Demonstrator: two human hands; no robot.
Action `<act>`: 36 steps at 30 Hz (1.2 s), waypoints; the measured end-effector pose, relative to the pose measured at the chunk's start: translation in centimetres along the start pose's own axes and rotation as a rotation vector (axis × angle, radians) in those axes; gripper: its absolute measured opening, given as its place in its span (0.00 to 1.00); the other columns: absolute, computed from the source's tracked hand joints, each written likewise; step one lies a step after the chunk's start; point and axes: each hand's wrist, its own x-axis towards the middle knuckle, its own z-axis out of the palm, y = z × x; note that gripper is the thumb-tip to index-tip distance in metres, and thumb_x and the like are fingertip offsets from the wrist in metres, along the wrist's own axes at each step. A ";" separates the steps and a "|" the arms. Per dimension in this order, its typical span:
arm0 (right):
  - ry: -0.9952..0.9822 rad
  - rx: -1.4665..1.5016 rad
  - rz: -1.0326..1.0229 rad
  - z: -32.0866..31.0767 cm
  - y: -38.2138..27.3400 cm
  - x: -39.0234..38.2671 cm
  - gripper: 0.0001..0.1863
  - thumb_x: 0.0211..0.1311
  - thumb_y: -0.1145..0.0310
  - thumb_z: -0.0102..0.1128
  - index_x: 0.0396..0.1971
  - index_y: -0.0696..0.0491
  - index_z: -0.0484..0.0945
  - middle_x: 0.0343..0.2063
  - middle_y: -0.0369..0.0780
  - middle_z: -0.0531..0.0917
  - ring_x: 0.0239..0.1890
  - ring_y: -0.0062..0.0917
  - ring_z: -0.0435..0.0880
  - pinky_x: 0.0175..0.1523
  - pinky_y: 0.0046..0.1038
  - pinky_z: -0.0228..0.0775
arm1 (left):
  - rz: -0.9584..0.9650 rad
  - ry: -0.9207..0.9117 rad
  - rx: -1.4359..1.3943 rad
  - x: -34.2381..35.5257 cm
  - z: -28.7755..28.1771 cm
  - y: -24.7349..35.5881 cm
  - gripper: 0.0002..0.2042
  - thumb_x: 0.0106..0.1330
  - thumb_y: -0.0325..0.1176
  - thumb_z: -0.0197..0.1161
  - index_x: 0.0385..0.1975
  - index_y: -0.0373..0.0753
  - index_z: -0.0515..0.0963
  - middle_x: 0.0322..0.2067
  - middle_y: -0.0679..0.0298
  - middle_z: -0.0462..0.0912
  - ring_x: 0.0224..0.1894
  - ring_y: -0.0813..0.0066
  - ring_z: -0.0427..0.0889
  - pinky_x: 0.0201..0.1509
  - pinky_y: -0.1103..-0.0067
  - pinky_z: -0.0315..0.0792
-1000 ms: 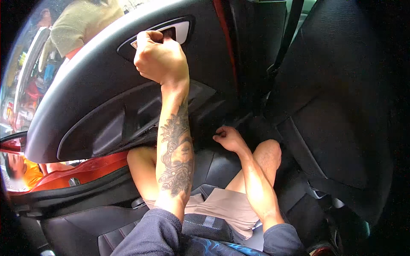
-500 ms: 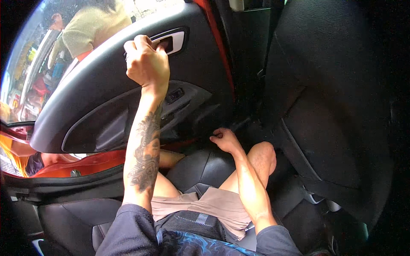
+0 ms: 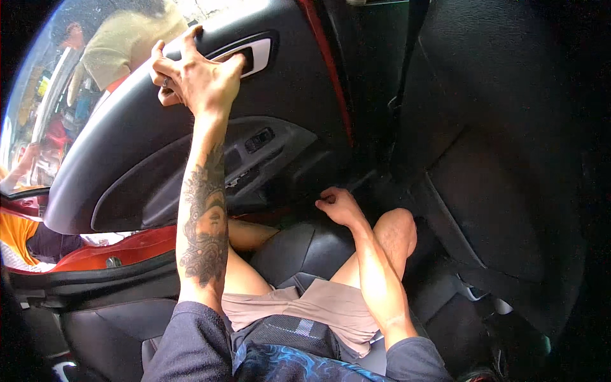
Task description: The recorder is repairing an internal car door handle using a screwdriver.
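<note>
Left hand (image 3: 197, 79) is up on the car door panel (image 3: 127, 159), fingers spread loose right beside the silver door handle (image 3: 251, 54), not gripping. Right hand (image 3: 337, 205) is curled shut down at the seat (image 3: 299, 245) edge, well below the left; can't tell if it's holding anything.

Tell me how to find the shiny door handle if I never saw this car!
Start at the big black door panel on the left side. Go to its upper edge, just below the window, where the left hand rests with fingers spread. The handle sits right beside that hand: a silver lever in a dark recess, the only shiny part, unlike the black switches on the armrest lower down.
</note>
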 end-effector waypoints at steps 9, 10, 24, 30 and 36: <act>-0.068 -0.042 0.066 -0.3 -0.8 0.2 0.23 0.50 0.59 0.64 0.43 0.60 0.77 0.40 0.51 0.81 0.43 0.40 0.80 0.49 0.32 0.71 | 0.152 0.061 0.027 -0.5 0.8 -0.6 0.31 0.41 0.41 0.70 0.51 0.50 0.73 0.54 0.55 0.63 0.59 0.53 0.58 0.58 0.56 0.49; -0.079 -0.039 0.072 -0.4 -0.9 0.2 0.24 0.51 0.59 0.64 0.44 0.60 0.77 0.40 0.51 0.81 0.43 0.40 0.80 0.49 0.32 0.70 | 0.176 0.063 0.044 -0.5 0.8 -0.5 0.31 0.42 0.40 0.70 0.51 0.49 0.72 0.54 0.55 0.64 0.58 0.53 0.59 0.58 0.57 0.50; -0.100 -0.119 0.095 0.1 -1.2 1.0 0.22 0.52 0.59 0.63 0.44 0.58 0.76 0.40 0.50 0.81 0.43 0.39 0.80 0.48 0.33 0.71 | 0.270 -0.139 0.176 2.2 -0.3 -1.5 0.29 0.43 0.41 0.68 0.51 0.53 0.72 0.47 0.54 0.69 0.51 0.50 0.67 0.52 0.53 0.61; -0.137 -0.154 0.120 0.4 -1.1 2.0 0.23 0.52 0.57 0.63 0.44 0.58 0.76 0.42 0.50 0.80 0.45 0.41 0.79 0.49 0.34 0.71 | 0.310 -0.143 0.135 2.0 -0.5 -2.4 0.31 0.41 0.41 0.70 0.52 0.56 0.72 0.47 0.56 0.69 0.53 0.53 0.65 0.57 0.59 0.58; -0.144 -0.170 0.113 0.9 -1.0 2.4 0.25 0.52 0.56 0.62 0.45 0.58 0.76 0.43 0.51 0.79 0.46 0.42 0.78 0.52 0.34 0.70 | 0.095 -0.336 0.025 2.5 -2.2 0.1 0.32 0.37 0.28 0.63 0.52 0.41 0.69 0.43 0.59 0.65 0.50 0.63 0.64 0.57 0.67 0.56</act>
